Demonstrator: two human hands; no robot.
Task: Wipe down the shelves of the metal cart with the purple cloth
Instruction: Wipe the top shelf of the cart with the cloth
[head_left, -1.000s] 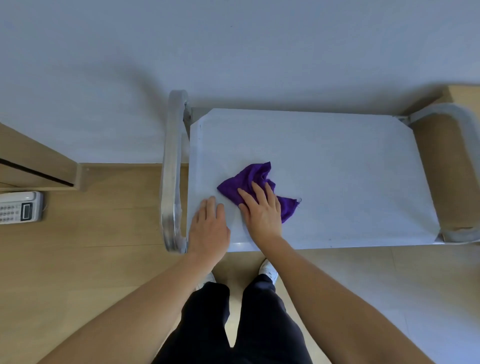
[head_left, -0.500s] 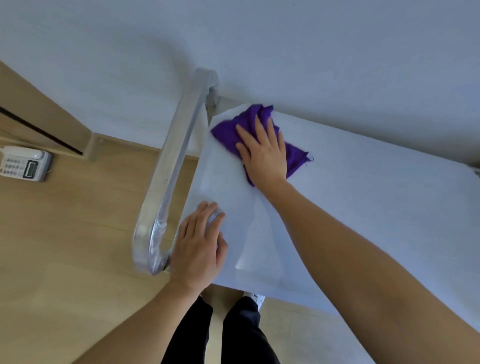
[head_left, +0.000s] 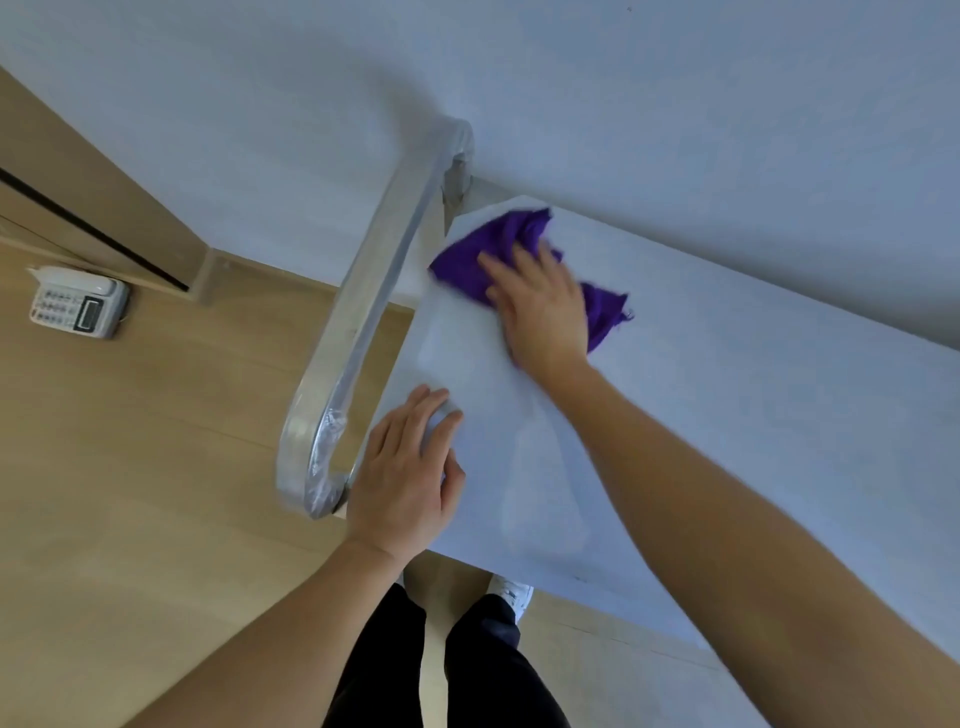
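The metal cart's top shelf (head_left: 727, 415) is a pale flat surface seen from above, with a shiny curved handle (head_left: 363, 332) along its left end. The purple cloth (head_left: 483, 249) lies crumpled near the shelf's far left corner. My right hand (head_left: 540, 306) presses flat on the cloth, fingers spread and pointing to the far left. My left hand (head_left: 410, 473) rests palm down on the shelf's near left corner, beside the handle. The lower shelves are hidden under the top one.
A pale wall (head_left: 623, 104) runs right behind the cart. A white desk telephone (head_left: 78, 306) sits on the wooden floor at the left, next to a wooden cabinet base (head_left: 104, 208). My legs and white shoes (head_left: 511, 592) stand at the cart's near edge.
My right hand slid the cloth from the shelf's near left area up to the far left corner, then back a little toward me. My left hand stayed on the near left corner.
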